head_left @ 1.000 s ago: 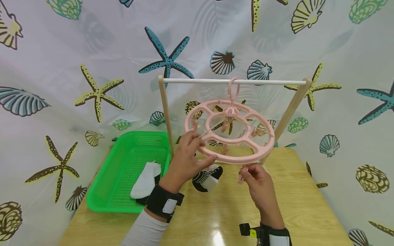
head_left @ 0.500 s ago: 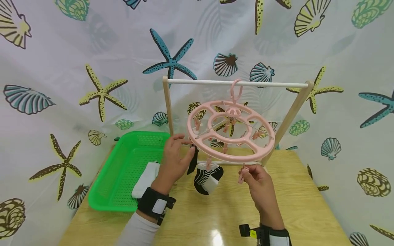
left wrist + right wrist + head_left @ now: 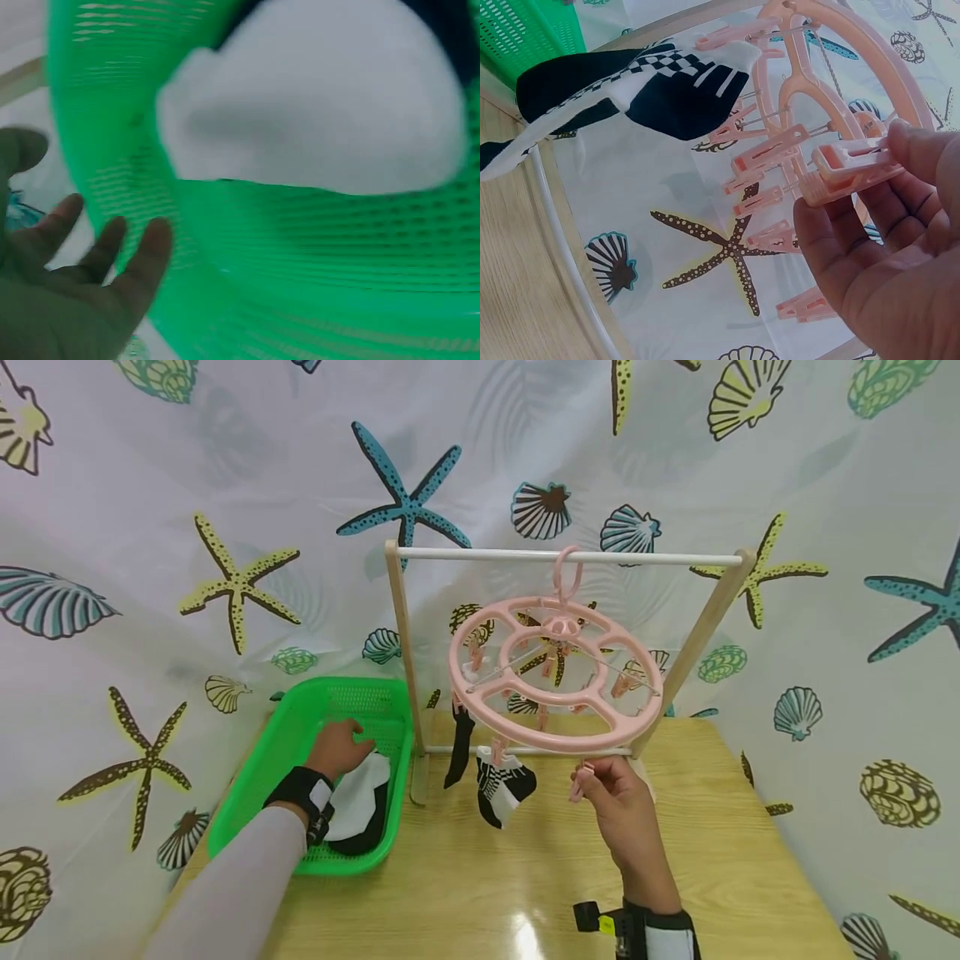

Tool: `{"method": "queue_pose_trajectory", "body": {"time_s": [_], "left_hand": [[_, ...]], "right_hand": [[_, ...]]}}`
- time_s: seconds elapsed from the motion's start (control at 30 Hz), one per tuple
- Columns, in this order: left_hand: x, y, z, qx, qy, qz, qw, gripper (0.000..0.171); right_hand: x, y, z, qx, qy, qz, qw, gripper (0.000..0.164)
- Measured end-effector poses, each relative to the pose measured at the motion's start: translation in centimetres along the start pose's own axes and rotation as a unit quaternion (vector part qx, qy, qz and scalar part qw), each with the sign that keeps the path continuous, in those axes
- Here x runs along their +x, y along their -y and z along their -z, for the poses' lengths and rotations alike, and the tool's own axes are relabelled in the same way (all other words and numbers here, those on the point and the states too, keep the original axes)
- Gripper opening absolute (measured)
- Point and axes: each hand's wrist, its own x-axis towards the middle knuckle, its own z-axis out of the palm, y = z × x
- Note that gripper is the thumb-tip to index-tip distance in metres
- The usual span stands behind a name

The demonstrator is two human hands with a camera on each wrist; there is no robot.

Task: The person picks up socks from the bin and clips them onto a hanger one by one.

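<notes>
My left hand (image 3: 340,749) is over the green basket (image 3: 225,827), its fingers spread apart in the left wrist view and holding nothing. Just beyond them lies a white sock (image 3: 322,105), with a black one (image 3: 367,835) partly under it. On the right, my right hand (image 3: 618,793) pinches a pink clothespin (image 3: 855,165) between thumb and fingers, below the rim of the round pink hanger (image 3: 570,743). A black-and-white patterned sock (image 3: 504,785) hangs from another clothespin at the hanger's front. To its left a black sock (image 3: 460,747) dangles from the rim.
The hanger hooks over the white bar (image 3: 480,555) of a stand with wooden posts (image 3: 405,643). Several more pink clothespins hang under the ring. Stand and basket rest on a wooden table (image 3: 465,893) before a curtain (image 3: 285,468) printed with shells and starfish.
My left hand has left the hanger's rim and moved left and down into the basket, uncovering the black sock. My right hand keeps its pinch on the clothespin, nearly in place.
</notes>
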Motion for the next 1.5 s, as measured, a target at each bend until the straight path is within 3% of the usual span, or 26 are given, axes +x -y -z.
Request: {"method": "queue_pose_trajectory", "body": {"time_s": [0.07, 0.13, 0.2, 0.27, 0.43, 0.57, 0.73, 0.83, 1.0, 1.13, 1.33, 1.5], "left_hand": [[-0.2, 1.3, -0.5, 0.011, 0.069, 0.057, 0.9960, 0.058], [-0.4, 2.4, -1.1, -0.009, 0.115, 0.116, 0.9866, 0.063], [-0.5, 3.3, -1.7, -0.037, 0.131, 0.157, 0.9781, 0.064], [-0.4, 4.0, -2.3, -0.052, 0.130, 0.172, 0.9751, 0.063], [0.1, 4.6, -3.6, 0.003, 0.073, 0.111, 0.9911, 0.057], [0.1, 3.8, -4.3, 0.018, 0.017, 0.071, 0.9972, 0.031], [-0.2, 2.1, -4.3, 0.019, -0.028, 0.028, 0.9990, 0.041], [-0.1, 1.0, -4.1, 0.016, -0.055, 0.017, 0.9982, 0.038], [-0.7, -2.1, -2.9, -0.035, -0.062, 0.034, 0.9969, 0.027], [-2.6, -5.1, -1.8, -0.091, -0.082, 0.026, 0.9921, 0.019], [-5.8, -8.3, -1.7, -0.145, -0.139, -0.039, 0.9788, 0.017], [-8.4, -10.4, -2.0, -0.179, -0.149, -0.079, 0.9693, 0.012]], "right_hand": [[0.0, 0.0, 0.1, 0.000, 0.002, -0.004, 1.000, 0.018], [0.1, 0.0, 0.2, 0.000, 0.004, -0.010, 1.000, 0.018], [0.1, 0.1, 0.3, -0.002, 0.006, -0.017, 1.000, 0.017], [0.1, 0.1, 0.3, -0.002, 0.010, -0.021, 1.000, 0.017], [0.1, 0.1, 0.5, -0.003, 0.019, -0.020, 1.000, 0.019], [0.1, 0.1, 0.5, 0.000, 0.018, -0.021, 1.000, 0.018], [0.1, 0.0, 0.6, 0.006, 0.022, -0.020, 1.000, 0.016], [0.1, 0.0, 0.6, 0.005, 0.021, -0.018, 1.000, 0.017], [0.1, 0.0, 0.7, 0.001, 0.020, -0.020, 1.000, 0.018], [0.1, -0.1, 0.7, 0.002, 0.018, -0.019, 1.000, 0.018], [0.0, -0.1, 0.5, -0.003, 0.015, -0.014, 1.000, 0.018], [0.1, -0.1, 0.2, -0.008, 0.010, -0.019, 1.000, 0.017]]}}
